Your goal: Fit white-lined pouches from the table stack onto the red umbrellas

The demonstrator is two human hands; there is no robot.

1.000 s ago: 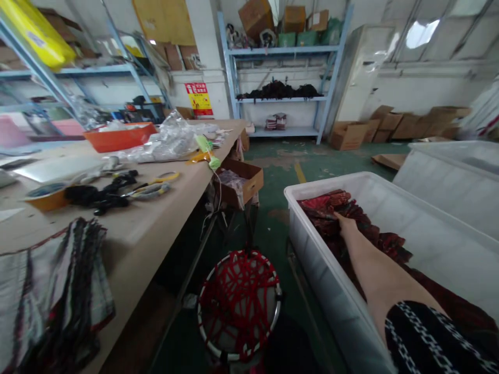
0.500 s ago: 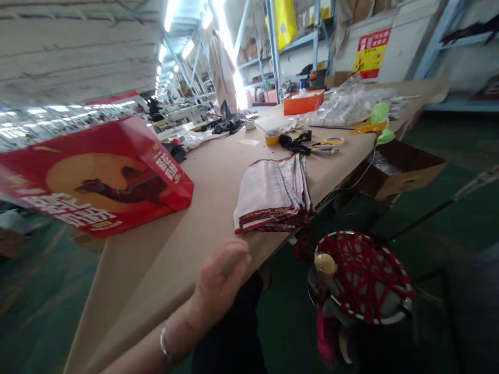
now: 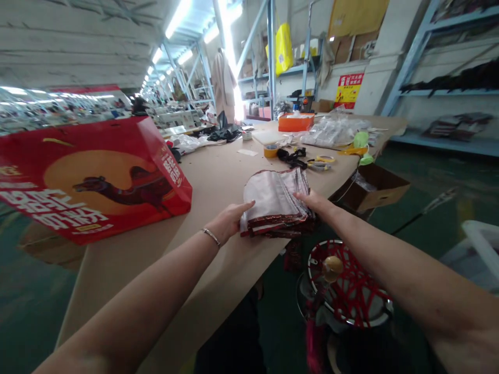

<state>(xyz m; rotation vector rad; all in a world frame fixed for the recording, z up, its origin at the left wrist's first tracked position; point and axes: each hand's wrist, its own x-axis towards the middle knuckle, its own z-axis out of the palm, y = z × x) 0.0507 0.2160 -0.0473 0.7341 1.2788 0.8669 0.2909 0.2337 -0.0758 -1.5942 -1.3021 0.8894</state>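
Note:
A stack of pale flat fabric pieces with dark red edges lies near the front edge of a long brown table. My left hand rests against the stack's left corner, fingers stretched out and flat. On the stack's right side my right hand lies with fingers extended. Neither hand has the stack lifted; both touch its near corners.
A big red printed bag lies on the table's left. Scissors, tape roll, black straps, plastic bags and an orange tray sit farther back. A stool with red cord seat stands under the table edge; an open cardboard box is to the right.
A second ago my right hand was in a white bin of red fabric. The view swung left to the table, and both hands have now reached out to the fabric stack.

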